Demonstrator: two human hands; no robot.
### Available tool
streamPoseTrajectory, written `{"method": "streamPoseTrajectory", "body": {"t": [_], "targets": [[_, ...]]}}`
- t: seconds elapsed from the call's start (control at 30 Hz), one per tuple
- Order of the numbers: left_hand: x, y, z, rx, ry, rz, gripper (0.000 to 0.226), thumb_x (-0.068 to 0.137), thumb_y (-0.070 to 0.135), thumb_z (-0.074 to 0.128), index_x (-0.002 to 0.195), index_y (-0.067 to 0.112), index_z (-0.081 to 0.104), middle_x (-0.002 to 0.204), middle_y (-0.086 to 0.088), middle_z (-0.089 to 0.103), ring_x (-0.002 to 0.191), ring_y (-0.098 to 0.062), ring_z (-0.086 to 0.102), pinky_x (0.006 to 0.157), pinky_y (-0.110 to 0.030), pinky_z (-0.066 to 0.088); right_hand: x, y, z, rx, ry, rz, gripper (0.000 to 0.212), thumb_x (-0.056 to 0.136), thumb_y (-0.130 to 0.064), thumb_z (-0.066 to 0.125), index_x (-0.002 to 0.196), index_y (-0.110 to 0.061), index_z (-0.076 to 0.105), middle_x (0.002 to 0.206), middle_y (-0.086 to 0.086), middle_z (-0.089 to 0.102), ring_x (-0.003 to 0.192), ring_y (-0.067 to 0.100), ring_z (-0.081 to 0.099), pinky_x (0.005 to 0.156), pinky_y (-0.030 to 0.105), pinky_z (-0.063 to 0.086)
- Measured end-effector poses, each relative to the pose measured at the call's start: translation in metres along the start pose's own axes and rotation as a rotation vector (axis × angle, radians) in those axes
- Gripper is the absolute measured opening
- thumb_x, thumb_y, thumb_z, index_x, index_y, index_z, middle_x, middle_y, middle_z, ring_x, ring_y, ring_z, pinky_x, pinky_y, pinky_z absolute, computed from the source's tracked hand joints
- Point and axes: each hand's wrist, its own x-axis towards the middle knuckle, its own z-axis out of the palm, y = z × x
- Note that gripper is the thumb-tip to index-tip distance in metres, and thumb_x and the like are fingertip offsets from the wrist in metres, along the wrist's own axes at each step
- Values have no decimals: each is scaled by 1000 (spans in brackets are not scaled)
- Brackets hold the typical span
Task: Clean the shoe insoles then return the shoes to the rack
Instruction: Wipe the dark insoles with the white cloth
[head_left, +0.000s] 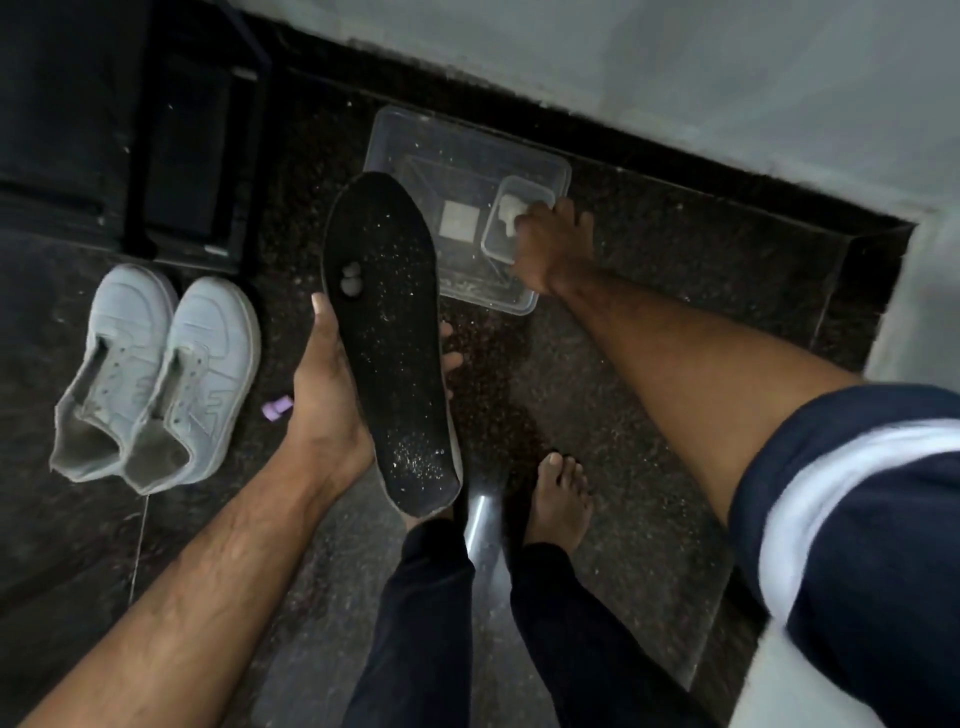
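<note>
Item one: a black insole (387, 332), which we hold in our left hand (324, 384), thumb along one edge and fingertips curled round the other. It is tilted above the floor (623, 415), toe end pointing away from us, and its upper face is dusted with white specks; two small pale lumps sit near the thumb side.

Item two: a clear plastic tub (405, 140) on the floor, just beyond the insole's toe. Inside it, at the right, stands a smaller clear container (498, 244) holding something white (509, 210) (we cannot tell what it is). Our right hand (553, 244) reaches into that small container, fingers bent onto the white thing; whether they actually grip it we cannot tell.

Item three: a pair of white sneakers (156, 379), side by side on the floor at our left, toes away from us, openings towards us.

Item four: a small lilac object (278, 408), on the floor between the sneakers and our left wrist.

Item five: a dark shoe rack (197, 156), beyond the sneakers.

Item six: our bare foot (561, 499), on the floor below the insole's heel.
</note>
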Motion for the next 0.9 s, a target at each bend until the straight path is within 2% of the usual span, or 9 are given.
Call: {"method": "streamPoseTrajectory", "body": {"t": [0.1, 0.2, 0.27, 0.4, 0.57, 0.67, 0.73, 0.8, 0.9], "targets": [[-27, 5, 13, -29, 36, -20, 85, 98, 72, 18, 132, 11, 65, 130, -26, 63, 106, -40, 68, 92, -51, 55, -39, 4, -15, 244, 126, 9, 33, 92, -24, 59, 123, -17, 66, 131, 9, 62, 127, 33, 48, 104, 43, 36], [-69, 23, 30, -70, 56, -38, 83, 99, 71, 18, 119, 13, 74, 125, -25, 66, 102, -39, 70, 89, -51, 55, -99, -1, -49, 652, 245, 55, 18, 86, -26, 70, 99, -15, 77, 101, 4, 77, 98, 22, 70, 89, 38, 53], [-100, 40, 39, -79, 53, -39, 85, 99, 71, 17, 120, 11, 73, 124, -24, 67, 102, -39, 70, 89, -52, 54, -146, -12, -80, 838, 278, 52, 12, 84, -23, 76, 90, -13, 77, 88, -1, 77, 82, 10, 71, 78, 27, 56], [-164, 82, 53, -84, 32, -19, 86, 101, 69, 15, 132, 3, 62, 127, -26, 64, 101, -38, 69, 81, -49, 58, -228, -44, -150, 1049, 294, 75, 12, 80, -19, 82, 83, -16, 71, 83, -9, 72, 74, -2, 64, 69, 11, 48], [-263, 144, 71, -17, 58, 27, 88, 101, 68, 15, 137, 0, 57, 127, -26, 64, 99, -38, 70, 79, -49, 58, -312, -86, -246, 1230, 276, 87, 24, 80, -12, 78, 99, -14, 64, 91, -8, 65, 70, -6, 56, 65, 13, 46], [-331, 183, 83, -5, 71, 61, 88, 100, 69, 14, 132, 2, 61, 124, -24, 66, 98, -37, 70, 78, -48, 58, -359, -109, -308, 1323, 148, 72, 40, 79, -11, 72, 116, -22, 66, 101, -5, 68, 84, -1, 60, 78, 21, 52], [-372, 204, 88, -16, 73, 75, 88, 99, 70, 15, 132, 2, 61, 125, -25, 65, 99, -37, 69, 79, -48, 58, -386, -122, -345, 1388, 72, 55, 32, 70, -12, 66, 99, -23, 75, 96, -5, 71, 87, 8, 63, 81, 31, 51], [-409, 222, 91, -22, 71, 91, 90, 98, 71, 16, 136, 0, 58, 127, -25, 64, 100, -37, 69, 84, -50, 55, -410, -134, -377, 1433, 40, 43, 22, 68, -11, 59, 83, -12, 76, 81, -3, 70, 78, 11, 61, 73, 31, 46], [-452, 241, 92, -76, 16, 108, 91, 96, 75, 22, 133, 2, 63, 129, -26, 62, 101, -38, 67, 102, -60, 45, -444, -145, -416, 1525, 13, 30, 16, 76, -5, 58, 85, -3, 72, 77, 5, 69, 73, 16, 61, 68, 30, 45]]}}
